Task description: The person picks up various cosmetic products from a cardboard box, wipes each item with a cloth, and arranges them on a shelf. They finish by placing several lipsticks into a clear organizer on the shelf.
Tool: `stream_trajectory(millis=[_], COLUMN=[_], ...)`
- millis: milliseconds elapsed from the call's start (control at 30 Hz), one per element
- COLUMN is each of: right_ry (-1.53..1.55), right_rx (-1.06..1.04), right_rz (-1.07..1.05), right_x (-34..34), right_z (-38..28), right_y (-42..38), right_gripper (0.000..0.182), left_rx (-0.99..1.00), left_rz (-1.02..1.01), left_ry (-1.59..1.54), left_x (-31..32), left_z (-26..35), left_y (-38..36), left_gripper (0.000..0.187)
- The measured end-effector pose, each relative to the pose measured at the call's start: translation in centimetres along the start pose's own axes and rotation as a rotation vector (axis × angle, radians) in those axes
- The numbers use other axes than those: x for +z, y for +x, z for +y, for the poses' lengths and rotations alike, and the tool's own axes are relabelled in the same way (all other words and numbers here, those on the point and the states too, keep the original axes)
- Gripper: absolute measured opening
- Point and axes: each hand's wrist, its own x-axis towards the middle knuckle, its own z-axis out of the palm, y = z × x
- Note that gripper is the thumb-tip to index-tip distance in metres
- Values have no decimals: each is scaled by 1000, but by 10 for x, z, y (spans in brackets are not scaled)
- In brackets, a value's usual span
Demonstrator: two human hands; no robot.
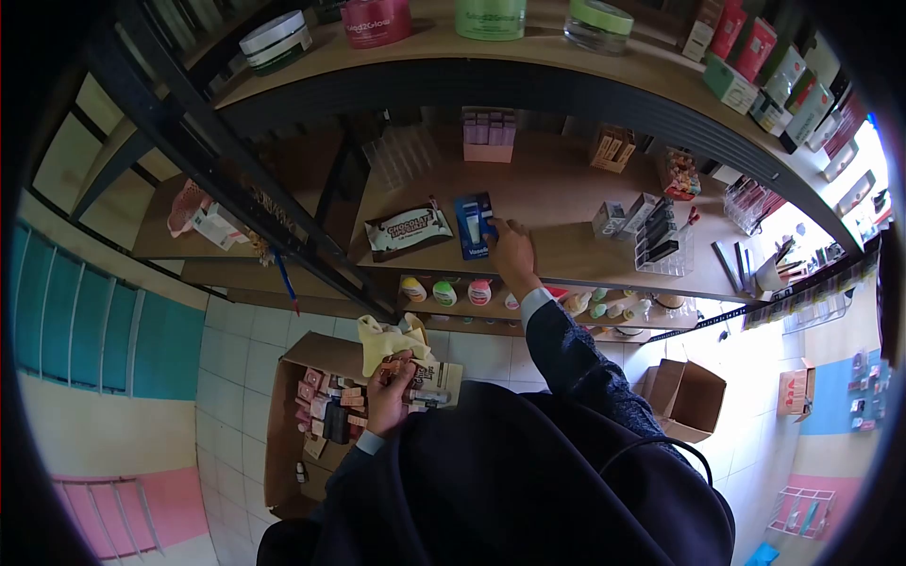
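Observation:
My right hand (pixel 512 253) reaches over the shelf, its fingers closed at the right edge of a blue Vaseline pack (pixel 471 226). The pack lies on the shelf board, just right of a brown-and-white pouch marked "Chocolate" (pixel 410 229). Lower down, my left hand (pixel 388 394) is closed around a pale yellow cloth (pixel 389 345) and some small packaged goods. One of these is a cream-coloured pack (pixel 440 379) that sticks out to the right. The fingers partly hide what is held. Below this hand is an open cardboard box (pixel 300 363) with several small pink and dark packages.
Above is a shelf with jars, including a green jar (pixel 490 17). Clear organisers (pixel 663 250) and small boxes (pixel 613 148) stand on the middle shelf. Bottles (pixel 444 293) line the lower shelf. A black upright post (pixel 274 179) is at left; another cardboard box (pixel 685 398) sits on the floor.

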Motion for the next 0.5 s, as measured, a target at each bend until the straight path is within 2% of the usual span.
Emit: stream_trajectory(millis=[67,167,300,367,400,467,500], right_ry=[-230,-242,-306,-251,-242,269,275], right_rx=[-213,-270,-312,-326,-330,-221,-227], right_rz=[157,178,30,314,288,-27,-45], right_x=[2,-2,-3,-10,-17,-36,-43], right_z=[1,-13,-26,-42,-54,-78,-89], right_y=[-3,-12,-30,-37,-46,-63,-74], right_gripper=[33,31,33,31,31,32,32], left_rx=[-9,-69,-109,-70,46,74,107], left_rz=[-12,-31,-28,-43,-24,2,-8], left_ry=[15,-63,-62,-29,-80,-47,-7], left_x=[-7,-13,-12,-9,0,9,12], left_z=[5,12,22,26,24,24,26], left_y=[10,21,34,41,44,51,56], left_gripper=[23,23,18,13,10,12,14])
